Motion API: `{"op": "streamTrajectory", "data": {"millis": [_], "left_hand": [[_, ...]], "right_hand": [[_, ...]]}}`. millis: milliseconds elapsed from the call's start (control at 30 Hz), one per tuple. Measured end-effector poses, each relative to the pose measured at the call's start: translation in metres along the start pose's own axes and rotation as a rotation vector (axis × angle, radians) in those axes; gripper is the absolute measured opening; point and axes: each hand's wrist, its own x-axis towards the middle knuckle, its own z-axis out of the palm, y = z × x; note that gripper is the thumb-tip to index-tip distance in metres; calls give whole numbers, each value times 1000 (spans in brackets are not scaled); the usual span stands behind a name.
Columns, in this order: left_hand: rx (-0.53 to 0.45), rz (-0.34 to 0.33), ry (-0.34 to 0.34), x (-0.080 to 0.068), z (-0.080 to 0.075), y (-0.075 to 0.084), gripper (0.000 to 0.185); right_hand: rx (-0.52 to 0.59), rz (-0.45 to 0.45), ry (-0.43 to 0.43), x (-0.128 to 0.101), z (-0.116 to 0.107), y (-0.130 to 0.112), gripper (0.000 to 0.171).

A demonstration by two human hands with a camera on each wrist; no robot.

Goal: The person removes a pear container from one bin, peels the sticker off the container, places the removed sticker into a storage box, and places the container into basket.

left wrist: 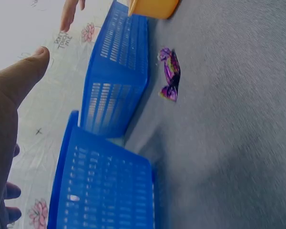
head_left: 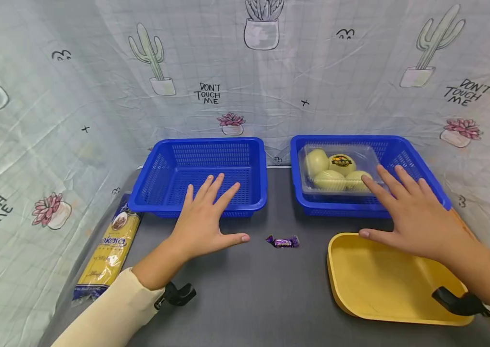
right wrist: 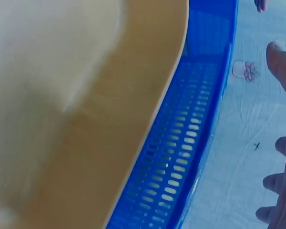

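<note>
I see both hands spread flat, holding nothing. My left hand [head_left: 203,221] hovers over the empty blue plastic basket's [head_left: 162,193] front rim; my right hand [head_left: 409,212] hovers between the yellow tray [head_left: 370,284] and the clear fruit pack [head_left: 336,171]. A purple wrapped candy [head_left: 282,241] lies just left of the tray.

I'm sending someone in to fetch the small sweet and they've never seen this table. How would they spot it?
On the grey table, look in front of the gap between the two blue baskets. The wrapped candy lies there, between the left hand and the yellow tray. It is the only purple, shiny, tiny thing.
</note>
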Motion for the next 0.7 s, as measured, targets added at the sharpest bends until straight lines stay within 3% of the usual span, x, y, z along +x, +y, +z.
{"op": "streamTrajectory", "data": {"millis": [700], "left_hand": [[-127, 42, 48, 34, 7, 50, 115]], "right_hand": [[174, -33, 13, 23, -8, 59, 110]]}}
